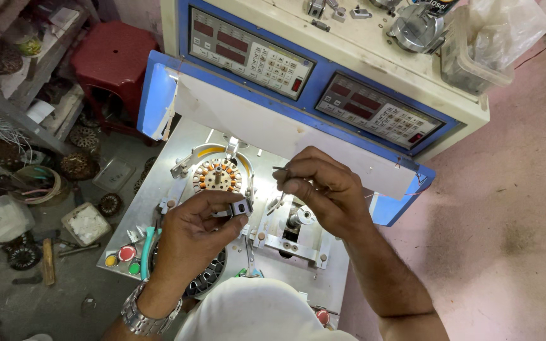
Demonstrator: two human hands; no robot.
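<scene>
My left hand [197, 230] pinches a small grey metal block [241, 207] between thumb and forefinger, just below a round stator with copper-wound poles [216, 175] mounted on the machine's metal plate [159, 189]. My right hand [323, 189] is closed on a thin dark pin-like tool [279, 168], held just right of the stator and above a shiny spindle [303, 216]. A steel watch sits on my left wrist.
Two control panels with red displays and keypads [251, 53] [377, 110] face me on the white and blue machine. Coloured push buttons [124, 256] sit at the plate's left corner. A red stool [112, 60], loose stators and wire clutter fill the floor at left.
</scene>
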